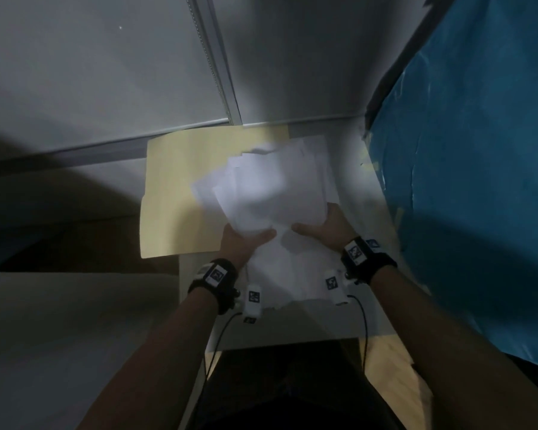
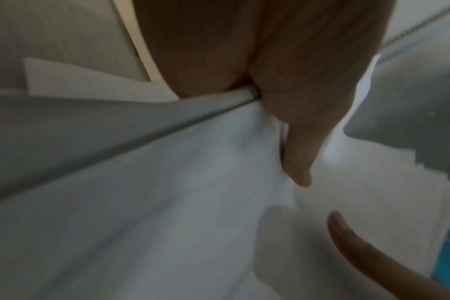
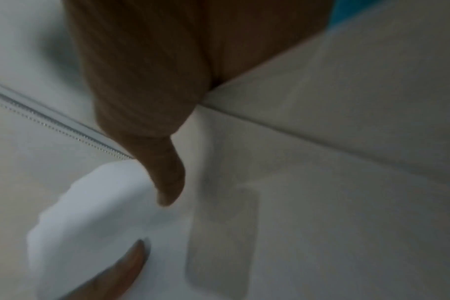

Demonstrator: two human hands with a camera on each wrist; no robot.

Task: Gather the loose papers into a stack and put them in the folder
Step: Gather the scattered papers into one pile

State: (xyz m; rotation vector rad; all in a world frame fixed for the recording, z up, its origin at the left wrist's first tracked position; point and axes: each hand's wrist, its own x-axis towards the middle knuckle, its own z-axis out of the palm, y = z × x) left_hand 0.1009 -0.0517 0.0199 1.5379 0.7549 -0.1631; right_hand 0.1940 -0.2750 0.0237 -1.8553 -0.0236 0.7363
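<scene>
Both hands are gripping an uneven stack of loose white papers (image 1: 271, 193) at its near edge, the left hand (image 1: 243, 243) at 7 o'clock and the right hand (image 1: 326, 228) at 5 o'clock, each with the thumb on top and the fingers tucked under, over the right half of an open, flat cream manila folder (image 1: 174, 193) whose left half is lying bare toward 9 o'clock. The folder's far edge is sitting against the grey partition wall (image 1: 106, 72) at 12 o'clock, and a wrinkled blue plastic sheet (image 1: 479, 150) is closing in at 3 o'clock. The fingers under the sheets are hidden, the folder's right half is covered, and both wrist views are blurred.
</scene>
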